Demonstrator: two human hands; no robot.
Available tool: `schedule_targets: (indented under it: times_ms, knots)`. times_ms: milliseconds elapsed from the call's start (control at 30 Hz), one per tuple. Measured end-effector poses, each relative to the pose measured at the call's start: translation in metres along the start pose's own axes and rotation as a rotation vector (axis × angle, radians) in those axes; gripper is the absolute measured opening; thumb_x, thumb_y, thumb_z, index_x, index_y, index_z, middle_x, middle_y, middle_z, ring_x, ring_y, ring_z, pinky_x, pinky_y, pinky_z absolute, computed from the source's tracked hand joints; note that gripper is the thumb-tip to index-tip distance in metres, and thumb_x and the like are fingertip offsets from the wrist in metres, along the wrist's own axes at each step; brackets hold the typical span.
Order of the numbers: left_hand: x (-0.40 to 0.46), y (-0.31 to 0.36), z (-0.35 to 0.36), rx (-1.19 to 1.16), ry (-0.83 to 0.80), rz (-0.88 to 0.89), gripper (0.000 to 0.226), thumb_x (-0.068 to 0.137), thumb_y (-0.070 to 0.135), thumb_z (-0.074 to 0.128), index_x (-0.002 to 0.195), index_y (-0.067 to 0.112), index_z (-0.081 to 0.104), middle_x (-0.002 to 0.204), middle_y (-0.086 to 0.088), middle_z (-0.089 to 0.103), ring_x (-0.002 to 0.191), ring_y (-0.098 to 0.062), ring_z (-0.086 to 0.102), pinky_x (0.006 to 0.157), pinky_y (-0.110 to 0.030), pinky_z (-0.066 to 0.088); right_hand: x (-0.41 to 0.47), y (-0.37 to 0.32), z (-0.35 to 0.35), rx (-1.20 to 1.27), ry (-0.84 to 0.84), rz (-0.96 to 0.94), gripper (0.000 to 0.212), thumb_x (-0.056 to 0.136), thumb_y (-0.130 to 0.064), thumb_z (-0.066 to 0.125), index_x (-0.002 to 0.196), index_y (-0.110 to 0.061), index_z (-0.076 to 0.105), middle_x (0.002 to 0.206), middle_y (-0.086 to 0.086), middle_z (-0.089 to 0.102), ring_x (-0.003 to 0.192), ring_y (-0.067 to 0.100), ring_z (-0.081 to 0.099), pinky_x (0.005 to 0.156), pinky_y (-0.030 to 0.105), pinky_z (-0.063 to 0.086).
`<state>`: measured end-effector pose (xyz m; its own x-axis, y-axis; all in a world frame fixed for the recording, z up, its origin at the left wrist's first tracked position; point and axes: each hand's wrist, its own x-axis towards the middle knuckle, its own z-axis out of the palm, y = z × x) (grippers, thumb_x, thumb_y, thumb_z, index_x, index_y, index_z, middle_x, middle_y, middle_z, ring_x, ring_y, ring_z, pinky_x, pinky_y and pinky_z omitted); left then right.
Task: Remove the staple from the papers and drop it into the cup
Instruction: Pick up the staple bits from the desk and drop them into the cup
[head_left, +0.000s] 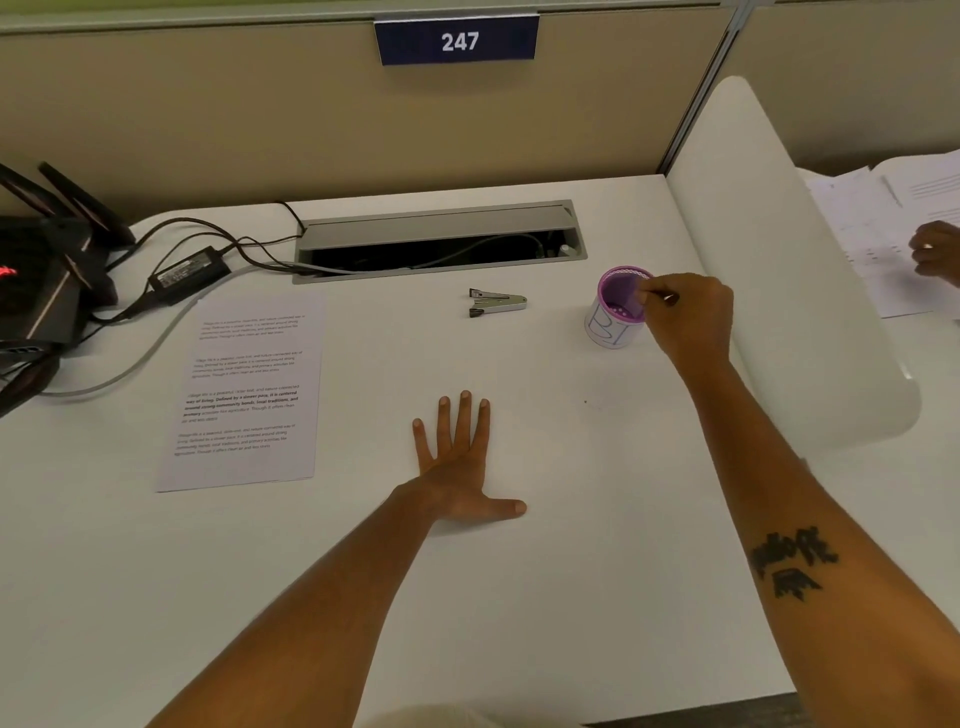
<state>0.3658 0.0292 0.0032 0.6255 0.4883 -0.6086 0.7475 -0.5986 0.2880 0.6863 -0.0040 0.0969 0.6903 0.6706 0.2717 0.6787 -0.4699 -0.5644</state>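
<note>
My right hand (685, 317) is over the cup (618, 309), fingertips pinched together just above the cup's near-right rim. I judge the staple sits in that pinch, but it is too small for me to make out, so I cannot tell whether it is still held or already gone into the cup. The pinch is directly over the purple opening, so what the drop turns on is plain: the cup's mouth lies straight below the fingertips, slightly toward my left. Opening the pinch there should be enough, with no reach needed.

My left hand (460, 462) lies flat on the desk (571, 519), fingers spread and holding nothing, well apart from the cup. The right hand is clearly the nearer one.

The papers (244, 389) lie flat to my left, long axis running away from me, well apart from both hands. The remover (496, 302) rests on the desk between papers and cup, its long axis left to right, untouched.
</note>
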Motion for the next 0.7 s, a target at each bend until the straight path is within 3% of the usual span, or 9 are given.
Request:
schedule_targets:
  times_ms: [133, 167, 233, 333, 500, 700]
  knots:
    - [0.000, 0.000, 0.001, 0.004, 0.001, 0.000, 0.153, 0.063, 0.096, 0.058, 0.147, 0.025, -0.048, 0.151, -0.003, -0.061, 0.139, -0.033, -0.056, 0.117, -0.071, -0.021, -0.043, 0.006, 0.002, 0.056, 0.026, 0.011, 0.016, 0.093, -0.019, 0.071, 0.101, -0.009, 0.081, 0.092, 0.010, 0.078, 0.080, 0.020, 0.069, 0.073, 0.010, 0.044]
    - [0.001, 0.001, 0.001, 0.007, 0.003, -0.002, 0.153, 0.063, 0.096, 0.059, 0.148, 0.024, -0.047, 0.151, -0.003, -0.060, 0.139, -0.033, -0.055, 0.117, -0.071, -0.021, -0.059, 0.010, 0.006, 0.082, 0.018, 0.020, 0.017, 0.093, -0.021, 0.071, 0.103, -0.010, 0.080, 0.092, 0.010, 0.076, 0.080, 0.020, 0.068, 0.073, 0.014, 0.048]
    - [0.001, 0.001, 0.000, 0.007, 0.004, -0.008, 0.153, 0.064, 0.095, 0.059, 0.148, 0.024, -0.047, 0.151, -0.003, -0.060, 0.140, -0.034, -0.055, 0.117, -0.070, -0.021, -0.095, 0.018, 0.017, 0.084, -0.019, 0.054, 0.023, 0.092, -0.024, 0.073, 0.111, -0.011, 0.078, 0.097, 0.010, 0.071, 0.089, 0.027, 0.066, 0.080, 0.035, 0.056]
    - [0.001, 0.000, 0.001, 0.007, 0.011, -0.009, 0.152, 0.064, 0.095, 0.059, 0.149, 0.024, -0.046, 0.152, -0.004, -0.059, 0.140, -0.034, -0.054, 0.117, -0.070, -0.022, -0.146, 0.026, 0.032, -0.171, -0.147, 0.103, 0.044, 0.094, -0.037, 0.071, 0.130, -0.013, 0.068, 0.122, 0.013, 0.062, 0.115, 0.038, 0.054, 0.088, 0.050, 0.049]
    - [0.002, 0.001, 0.002, 0.015, 0.021, -0.017, 0.153, 0.064, 0.096, 0.059, 0.150, 0.023, -0.045, 0.153, -0.004, -0.058, 0.141, -0.033, -0.053, 0.117, -0.069, -0.023, -0.191, 0.020, 0.052, -0.441, -0.284, 0.134, 0.067, 0.098, -0.055, 0.051, 0.149, -0.013, 0.045, 0.153, 0.013, 0.040, 0.137, 0.038, 0.037, 0.105, 0.056, 0.038]
    - [0.004, 0.001, 0.003, 0.018, 0.023, -0.026, 0.154, 0.063, 0.096, 0.059, 0.149, 0.023, -0.045, 0.153, -0.005, -0.058, 0.142, -0.034, -0.052, 0.118, -0.070, -0.022, -0.190, 0.008, 0.071, -0.482, -0.308, 0.103, 0.068, 0.100, -0.050, 0.048, 0.154, -0.010, 0.038, 0.156, 0.015, 0.039, 0.136, 0.040, 0.040, 0.105, 0.057, 0.038]
